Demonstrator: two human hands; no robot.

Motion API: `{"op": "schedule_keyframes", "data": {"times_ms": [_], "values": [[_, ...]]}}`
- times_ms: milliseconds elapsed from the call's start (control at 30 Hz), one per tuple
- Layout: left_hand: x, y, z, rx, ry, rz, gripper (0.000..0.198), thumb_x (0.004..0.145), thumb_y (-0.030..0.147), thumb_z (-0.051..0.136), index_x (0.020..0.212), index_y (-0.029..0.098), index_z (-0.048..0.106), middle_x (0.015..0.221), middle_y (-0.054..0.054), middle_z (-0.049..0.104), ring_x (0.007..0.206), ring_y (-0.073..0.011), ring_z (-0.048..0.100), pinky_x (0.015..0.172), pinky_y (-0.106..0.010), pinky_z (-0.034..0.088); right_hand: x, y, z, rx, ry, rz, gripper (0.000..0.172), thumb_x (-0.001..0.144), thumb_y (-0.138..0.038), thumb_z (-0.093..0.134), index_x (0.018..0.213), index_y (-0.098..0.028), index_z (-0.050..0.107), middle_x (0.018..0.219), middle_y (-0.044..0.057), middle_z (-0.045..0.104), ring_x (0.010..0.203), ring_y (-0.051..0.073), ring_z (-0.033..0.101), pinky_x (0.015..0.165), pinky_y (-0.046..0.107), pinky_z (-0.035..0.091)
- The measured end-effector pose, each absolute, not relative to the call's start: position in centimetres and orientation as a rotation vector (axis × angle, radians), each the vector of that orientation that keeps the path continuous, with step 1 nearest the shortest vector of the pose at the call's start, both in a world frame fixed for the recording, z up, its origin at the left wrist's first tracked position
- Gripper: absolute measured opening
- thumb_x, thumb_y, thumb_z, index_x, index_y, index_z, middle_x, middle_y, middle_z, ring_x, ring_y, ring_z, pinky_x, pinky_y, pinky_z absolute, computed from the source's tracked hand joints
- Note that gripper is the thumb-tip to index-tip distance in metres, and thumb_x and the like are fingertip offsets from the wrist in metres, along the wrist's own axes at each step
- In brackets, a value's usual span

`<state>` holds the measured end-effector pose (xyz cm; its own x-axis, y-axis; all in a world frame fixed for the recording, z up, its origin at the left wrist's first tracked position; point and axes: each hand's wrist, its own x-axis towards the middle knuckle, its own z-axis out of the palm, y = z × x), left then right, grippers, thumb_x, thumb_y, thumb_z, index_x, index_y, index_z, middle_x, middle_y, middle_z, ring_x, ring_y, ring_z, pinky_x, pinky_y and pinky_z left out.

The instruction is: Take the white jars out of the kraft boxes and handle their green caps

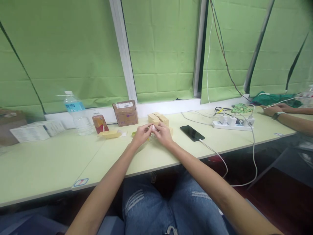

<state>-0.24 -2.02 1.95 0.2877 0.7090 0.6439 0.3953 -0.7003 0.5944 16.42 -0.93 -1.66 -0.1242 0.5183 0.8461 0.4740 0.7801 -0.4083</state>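
Note:
Both my hands meet over the pale table (49, 163) near its far side. My left hand (141, 133) and my right hand (163, 133) have their fingers curled together around a small pale object (154, 128) that I cannot name. Just behind the hands stand several small tan cardboard boxes (158, 118). A flat yellowish packet (110, 134) lies to the left of my left hand.
A brown carton (125, 113), a small red bottle (99, 122) and a clear water bottle (77, 114) stand at the back left. A black phone (192, 133) on a white cable lies right of my hands, near a power strip (231, 124). Another person's arm (283, 112) rests at the far right.

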Motion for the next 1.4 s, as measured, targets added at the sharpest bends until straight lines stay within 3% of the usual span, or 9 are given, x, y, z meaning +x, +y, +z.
{"op": "schedule_keyframes", "data": {"times_ms": [700,900,1100,1233,1400], "values": [[0.1,-2.1,2.0,2.165,0.965,1.381,0.044,0.094,0.049,0.056,0.113,0.015,0.075,0.084,-0.005,0.073,0.06,-0.0131,0.061,0.059,-0.025,0.052,16.0,-1.1,-1.7,-0.822,-1.731,0.046,0.018,0.097,-0.027,0.057,0.094,-0.019,0.073,0.084,0.003,0.051,0.079,0.018,0.054,0.073,0.03,0.046],[0.4,-1.9,2.1,2.062,0.936,1.504,0.039,0.088,0.045,0.067,0.111,0.015,0.073,0.096,-0.009,0.075,0.063,-0.013,0.063,0.058,-0.024,0.053,16.2,-1.3,-1.4,-0.761,-1.733,0.055,0.021,0.099,-0.027,0.055,0.112,-0.021,0.069,0.097,0.007,0.056,0.09,0.021,0.059,0.087,0.036,0.054],[0.7,-1.2,2.0,1.817,0.829,1.439,0.053,0.082,0.051,0.073,0.119,0.013,0.065,0.088,-0.007,0.071,0.061,-0.0133,0.065,0.046,-0.022,0.05,16.1,-1.9,-1.0,-0.632,-1.712,0.148,0.032,0.103,-0.03,0.048,0.131,-0.022,0.061,0.116,0.013,0.06,0.107,0.023,0.061,0.091,0.037,0.058],[0.3,-0.5,2.0,1.733,0.842,1.601,0.053,0.078,0.055,0.076,0.108,0.013,0.064,0.08,-0.004,0.067,0.054,-0.0112,0.06,0.044,-0.023,0.048,15.9,-1.7,-1.1,-0.634,-1.695,0.103,0.034,0.104,-0.031,0.048,0.134,-0.022,0.06,0.12,0.014,0.061,0.115,0.024,0.061,0.1,0.039,0.055],[-1.4,0.3,2.2,1.643,0.97,1.842,0.049,0.08,0.053,0.074,0.109,0.015,0.061,0.081,-0.002,0.064,0.054,-0.0087,0.056,0.041,-0.018,0.041,16.0,-1.2,-1.6,-0.749,-1.829,-0.015,0.042,0.101,-0.028,0.055,0.142,-0.02,0.055,0.132,0.017,0.062,0.123,0.028,0.06,0.105,0.044,0.049]]}}
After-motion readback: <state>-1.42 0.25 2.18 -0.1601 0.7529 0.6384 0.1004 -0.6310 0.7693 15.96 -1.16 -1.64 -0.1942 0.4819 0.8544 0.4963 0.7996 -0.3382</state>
